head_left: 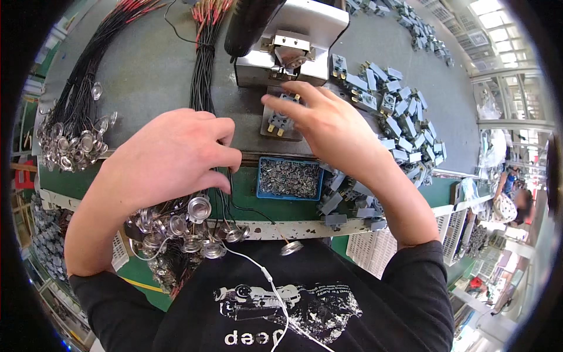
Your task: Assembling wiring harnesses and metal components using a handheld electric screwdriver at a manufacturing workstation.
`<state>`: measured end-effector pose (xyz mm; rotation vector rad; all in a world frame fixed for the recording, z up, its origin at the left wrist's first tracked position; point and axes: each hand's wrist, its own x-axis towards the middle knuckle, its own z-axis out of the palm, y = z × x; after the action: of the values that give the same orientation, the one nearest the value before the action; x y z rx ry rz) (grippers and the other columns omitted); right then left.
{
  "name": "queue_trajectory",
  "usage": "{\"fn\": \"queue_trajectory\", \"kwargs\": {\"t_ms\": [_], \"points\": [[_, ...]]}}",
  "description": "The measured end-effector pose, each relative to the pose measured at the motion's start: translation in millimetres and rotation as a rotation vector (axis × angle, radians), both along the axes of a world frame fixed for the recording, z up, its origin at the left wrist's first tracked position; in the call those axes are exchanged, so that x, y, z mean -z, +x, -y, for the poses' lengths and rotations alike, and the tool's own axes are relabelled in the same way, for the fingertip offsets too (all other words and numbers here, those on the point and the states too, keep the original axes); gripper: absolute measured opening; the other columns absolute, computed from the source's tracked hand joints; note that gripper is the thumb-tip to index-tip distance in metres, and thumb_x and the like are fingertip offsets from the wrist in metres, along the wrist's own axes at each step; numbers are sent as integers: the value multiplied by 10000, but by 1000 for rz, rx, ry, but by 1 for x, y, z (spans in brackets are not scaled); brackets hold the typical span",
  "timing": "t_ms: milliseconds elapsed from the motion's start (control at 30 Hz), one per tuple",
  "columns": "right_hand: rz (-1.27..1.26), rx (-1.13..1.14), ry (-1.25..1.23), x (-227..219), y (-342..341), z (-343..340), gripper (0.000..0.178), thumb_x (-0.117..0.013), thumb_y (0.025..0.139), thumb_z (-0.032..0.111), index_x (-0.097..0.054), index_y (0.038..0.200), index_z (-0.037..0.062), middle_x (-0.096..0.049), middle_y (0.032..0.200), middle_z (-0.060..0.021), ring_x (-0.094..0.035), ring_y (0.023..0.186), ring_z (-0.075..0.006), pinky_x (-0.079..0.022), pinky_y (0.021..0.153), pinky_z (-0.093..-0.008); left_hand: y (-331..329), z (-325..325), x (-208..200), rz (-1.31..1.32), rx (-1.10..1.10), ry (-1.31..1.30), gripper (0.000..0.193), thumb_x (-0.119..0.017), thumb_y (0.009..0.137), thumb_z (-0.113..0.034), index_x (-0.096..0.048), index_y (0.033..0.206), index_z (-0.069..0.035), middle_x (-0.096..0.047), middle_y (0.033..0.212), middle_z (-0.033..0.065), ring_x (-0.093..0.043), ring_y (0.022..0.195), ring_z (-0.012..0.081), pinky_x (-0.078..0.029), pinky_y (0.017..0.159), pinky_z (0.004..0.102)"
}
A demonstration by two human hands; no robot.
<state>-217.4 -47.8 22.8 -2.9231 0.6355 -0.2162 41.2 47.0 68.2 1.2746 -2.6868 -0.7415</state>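
My left hand [176,149] is curled over a bundle of black wires [203,79], thumb and forefinger bent around a thin black wire [249,209]. That wire trails down to a round silver metal cap [291,248]. My right hand [337,120] has its fingers stretched out over a small grey block with brass terminals [280,120]. The block sits on a metal plate before the press-like machine [331,29]. Whether the fingertips touch the block, I cannot tell; the right thumb is hidden. More round metal caps [199,208] hang below my left hand.
A blue tray [258,186] of small metal parts stands between my forearms. Several loose grey blocks [404,126] are heaped on the right. Another wire bundle with metal caps [73,144] lies far left. A white cable [265,273] crosses my black shirt.
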Motion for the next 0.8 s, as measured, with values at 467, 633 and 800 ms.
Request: {"fn": "queue_trajectory", "kwargs": {"t_ms": [467,633,800], "points": [[235,177,88,24,-8,-22,490,-758,888,150,-587,1343,87,-596,1432,-177,-606,1253,-379,-478,1068,-456,6,11,11,24,-90,-164,222,-792,802,-233,-675,942,-106,-599,985,64,-626,976,252,-487,889,396],[-27,110,876,-46,-12,-64,674,-795,896,264,-522,1479,63,-767,1017,-131,-757,804,-282,-593,733,-360,4,8,12,100,-118,-345,238,-799,791,-256,-680,938,-112,-614,934,42,-631,982,244,-483,892,384],[74,58,375,-37,-14,-60,573,-765,882,186,-584,1412,65,-678,755,-67,-669,622,-279,-527,575,-420,-9,12,27,-156,85,-271,237,-777,826,-254,-653,957,-99,-623,893,41,-614,916,257,-470,890,398]]}}
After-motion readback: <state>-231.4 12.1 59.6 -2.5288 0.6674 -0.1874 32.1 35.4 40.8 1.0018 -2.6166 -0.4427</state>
